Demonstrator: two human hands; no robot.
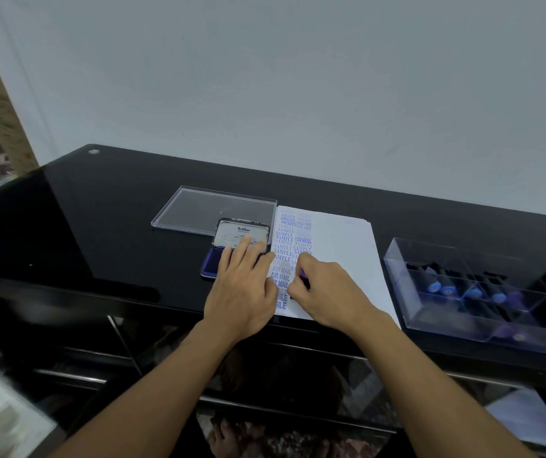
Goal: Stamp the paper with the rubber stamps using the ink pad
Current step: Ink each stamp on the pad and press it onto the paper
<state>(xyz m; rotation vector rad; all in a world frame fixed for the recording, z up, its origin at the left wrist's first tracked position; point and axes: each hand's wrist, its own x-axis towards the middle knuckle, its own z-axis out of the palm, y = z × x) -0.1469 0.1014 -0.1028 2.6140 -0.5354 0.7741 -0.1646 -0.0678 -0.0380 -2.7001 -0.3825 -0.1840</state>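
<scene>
Forearms reach in from the near edge as a person's right hand (328,292) curls round a small purple rubber stamp (304,276) low on the paper (341,246); whether the stamp's face is touching the sheet cannot be told, since the fingers hide it. The stamp looks light and stiff in the handle and soft at the printing face, so it is probably best gripped by the handle from above and held upright, letting the pressure fall evenly. Blue prints reading AMENDED, SAMPLE and AIR MAIL fill the paper's left strip. The sheets are thin and likely to slide on the glossy black counter (116,209), so they want steadying. The left hand (242,292) lies flat with its fingers straight, covering part of the ink pad (211,262) just beside the paper, its fingertips on the pad's raised lid. Wet ink on the stamp face would smear if dragged. A clear lid (212,206) lies behind the ink pad. To the right of the paper a clear box (407,292) holds spare stamps (447,289) in its compartments
</scene>
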